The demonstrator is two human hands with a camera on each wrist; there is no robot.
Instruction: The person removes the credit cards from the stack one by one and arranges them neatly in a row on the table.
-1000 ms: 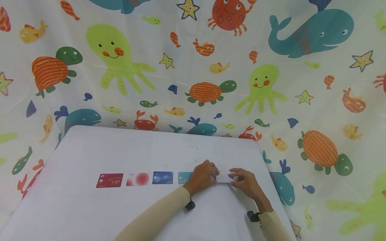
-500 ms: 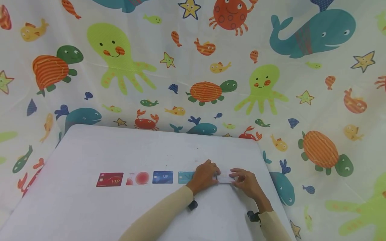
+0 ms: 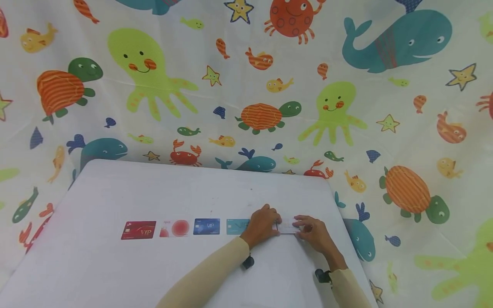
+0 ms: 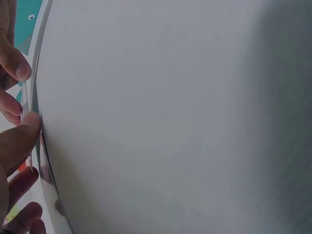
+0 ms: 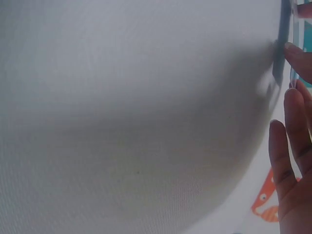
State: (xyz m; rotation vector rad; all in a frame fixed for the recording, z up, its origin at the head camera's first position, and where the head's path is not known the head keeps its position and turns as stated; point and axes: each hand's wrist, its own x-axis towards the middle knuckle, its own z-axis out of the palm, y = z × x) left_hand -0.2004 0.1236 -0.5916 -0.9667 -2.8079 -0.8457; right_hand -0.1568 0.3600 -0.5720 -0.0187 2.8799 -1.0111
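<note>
A pale, whitish card (image 3: 287,226) spans the gap between my two hands at the right end of a row of cards. My left hand (image 3: 262,226) pinches its left end between thumb and fingers; my right hand (image 3: 316,234) pinches the right end. In the left wrist view the left hand (image 4: 17,156) is low at the edge, with the right hand (image 4: 10,63) above it. The right wrist view catches the right hand (image 5: 298,141) at its edge, beside the thin card seen edge-on. Just left of my left hand lies a teal card (image 3: 236,226), partly covered by it.
Further left on the white table (image 3: 173,273) lie a blue VIP card (image 3: 206,226), a pink-and-white card (image 3: 174,228) with a round red print, and a red VIP card (image 3: 138,230). A sea-animal patterned curtain (image 3: 231,55) hangs behind the table.
My left hand has shifted slightly to the right, uncovering more of the teal card. The right hand stays about where it was, and both keep hold of the pale card.
</note>
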